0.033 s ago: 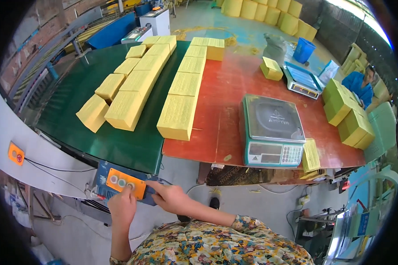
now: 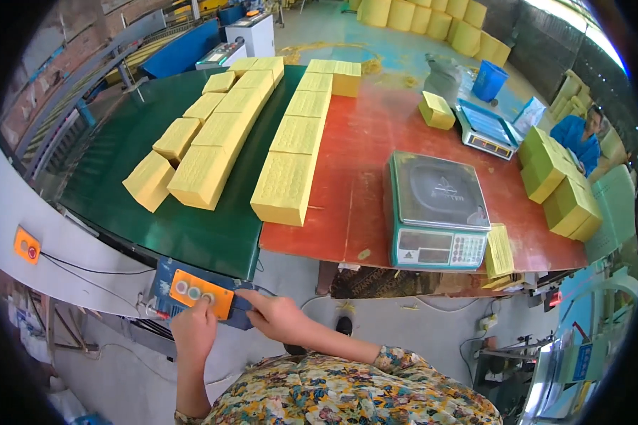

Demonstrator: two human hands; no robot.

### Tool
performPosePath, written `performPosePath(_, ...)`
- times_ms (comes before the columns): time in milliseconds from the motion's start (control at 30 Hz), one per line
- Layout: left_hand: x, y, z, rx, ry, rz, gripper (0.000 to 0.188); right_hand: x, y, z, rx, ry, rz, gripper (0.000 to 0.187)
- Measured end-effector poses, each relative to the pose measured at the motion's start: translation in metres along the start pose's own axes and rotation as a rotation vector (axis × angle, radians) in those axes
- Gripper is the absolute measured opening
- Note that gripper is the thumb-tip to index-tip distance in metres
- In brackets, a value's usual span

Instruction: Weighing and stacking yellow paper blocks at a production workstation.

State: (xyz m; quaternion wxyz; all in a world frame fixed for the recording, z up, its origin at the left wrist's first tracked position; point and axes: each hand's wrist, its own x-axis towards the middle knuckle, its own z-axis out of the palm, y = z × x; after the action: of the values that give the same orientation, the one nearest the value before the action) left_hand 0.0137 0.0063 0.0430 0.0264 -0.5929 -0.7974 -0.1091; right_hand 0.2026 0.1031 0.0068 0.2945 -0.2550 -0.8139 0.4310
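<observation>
An orange push-button box [image 2: 201, 294] with several round buttons is fixed on a blue plate [image 2: 164, 280] at the conveyor's near edge. My left hand [image 2: 193, 330] has its fingers curled in, and its thumb rests on the button at the box's right end. From the right, my right hand [image 2: 280, 316] reaches to the same box. Its index finger is stretched out at the box's right edge; its other fingers are partly hidden. Ahead, yellow paper-like blocks [image 2: 202, 170] lie in rows on the green conveyor belt [image 2: 120, 159], and another row of yellow blocks [image 2: 285, 180] spans the belt's right side.
A red table [image 2: 354, 184] adjoins the belt, holding a digital scale [image 2: 439, 209], a smaller scale [image 2: 485, 127] and more yellow blocks [image 2: 571, 205]. Another person [image 2: 578, 138] in blue sits at the far right. A second orange button box [image 2: 27, 246] is at left.
</observation>
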Motion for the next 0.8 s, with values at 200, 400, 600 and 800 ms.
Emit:
performPosePath(200,0.060,0.068,-0.011,-0.041,0.132,0.016,0.029,-0.021,0.017,-0.074,-0.036,-0.035,0.024,0.043)
performPosePath(400,0.170,0.140,0.014,-0.317,0.296,0.175,0.042,-0.045,0.046,-0.126,0.022,-0.010,0.088,0.039)
performPosePath(600,0.280,0.149,0.092,-0.178,0.313,0.000,0.049,-0.053,0.064,-0.162,0.018,0.028,0.117,0.039)
performPosePath(800,0.295,0.159,0.115,-0.188,0.074,-0.175,0.051,-0.056,0.075,-0.159,0.025,0.121,0.159,0.040)
